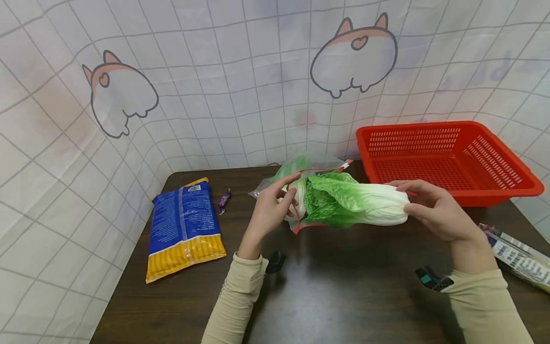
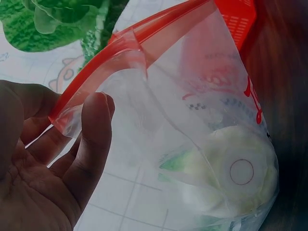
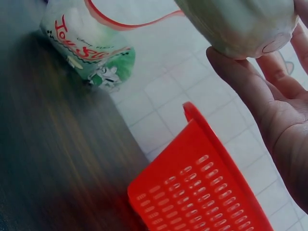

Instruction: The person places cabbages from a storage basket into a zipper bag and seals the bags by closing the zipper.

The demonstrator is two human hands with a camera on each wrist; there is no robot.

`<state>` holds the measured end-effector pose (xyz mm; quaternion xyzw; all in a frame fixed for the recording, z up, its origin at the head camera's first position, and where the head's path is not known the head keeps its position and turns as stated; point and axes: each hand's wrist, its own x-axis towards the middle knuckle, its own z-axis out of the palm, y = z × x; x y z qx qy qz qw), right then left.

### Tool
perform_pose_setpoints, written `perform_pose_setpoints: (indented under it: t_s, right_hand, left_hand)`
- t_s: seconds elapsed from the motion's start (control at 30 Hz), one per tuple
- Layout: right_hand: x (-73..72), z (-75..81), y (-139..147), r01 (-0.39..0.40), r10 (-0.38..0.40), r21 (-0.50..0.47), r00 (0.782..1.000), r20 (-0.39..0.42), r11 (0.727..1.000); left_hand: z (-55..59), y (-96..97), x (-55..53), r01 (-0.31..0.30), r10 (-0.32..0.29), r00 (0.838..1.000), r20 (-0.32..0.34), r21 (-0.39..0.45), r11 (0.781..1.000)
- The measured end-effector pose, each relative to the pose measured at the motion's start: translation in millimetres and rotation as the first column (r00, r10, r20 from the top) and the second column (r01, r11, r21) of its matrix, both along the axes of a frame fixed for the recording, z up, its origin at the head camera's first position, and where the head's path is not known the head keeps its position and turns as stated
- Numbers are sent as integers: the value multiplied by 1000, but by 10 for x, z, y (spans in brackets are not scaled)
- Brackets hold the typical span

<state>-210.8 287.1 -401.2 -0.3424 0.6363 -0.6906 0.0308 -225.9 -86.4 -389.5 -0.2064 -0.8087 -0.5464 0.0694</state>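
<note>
My right hand point(image 1: 447, 215) holds a Chinese cabbage point(image 1: 380, 203) by its white base, with the green leafy end toward the left. Those leaves lie at the mouth of a clear zip bag point(image 2: 134, 110), overlapping its red-edged opening in the head view. My left hand point(image 1: 272, 210) pinches the bag's red zip edge point(image 2: 89, 70) between thumb and fingers. Inside the bag lies another cabbage point(image 2: 236, 168), its round pale base showing through the plastic. Red lettering point(image 3: 79, 43) is printed on the bag's side. In the right wrist view, fingers point(image 3: 240, 79) reach under the held cabbage's base.
A red perforated basket point(image 1: 464, 195) stands at the back right. On the left of the dark table point(image 1: 335, 286) lie a blue and yellow packet point(image 1: 185, 224) and a small purple-wrapped piece point(image 1: 224, 200). A printed long package point(image 1: 520, 258) lies at the right edge.
</note>
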Motion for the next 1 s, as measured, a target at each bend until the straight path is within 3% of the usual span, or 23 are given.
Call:
perform_pose_setpoints:
  t_s: [0.13, 0.23, 0.33, 0.47, 0.57, 0.8, 1.0]
  right_hand:
    - [-1, 43, -29, 64, -65, 95, 998, 5, 993]
    - [6, 88, -51, 130, -130, 201, 991, -14, 971]
    - [17, 136, -79, 215, -205, 315, 977, -67, 925]
    - [34, 205, -120, 337, -307, 443, 941, -140, 831]
    - [58, 252, -146, 383, -349, 484, 923, -162, 786]
    - [126, 332, -253, 378, -340, 532, 924, -173, 757]
    - [154, 395, -409, 455, -443, 570, 880, -170, 684]
  left_hand:
    - [2, -19, -2, 10, -10, 1000, -5, 1, 1000]
    - [4, -32, 1, 16, -16, 1000, -9, -1, 1000]
    - [7, -39, -2, 18, -18, 1000, -10, -7, 1000]
    - [9, -39, -10, 14, -14, 1000, -12, -10, 1000]
    - [9, -30, -14, 18, -18, 999, -28, -9, 1000]
    - [0, -3, -8, 29, -32, 997, -65, -50, 998]
    - [-2, -7, 0, 47, -51, 996, -74, -58, 997]
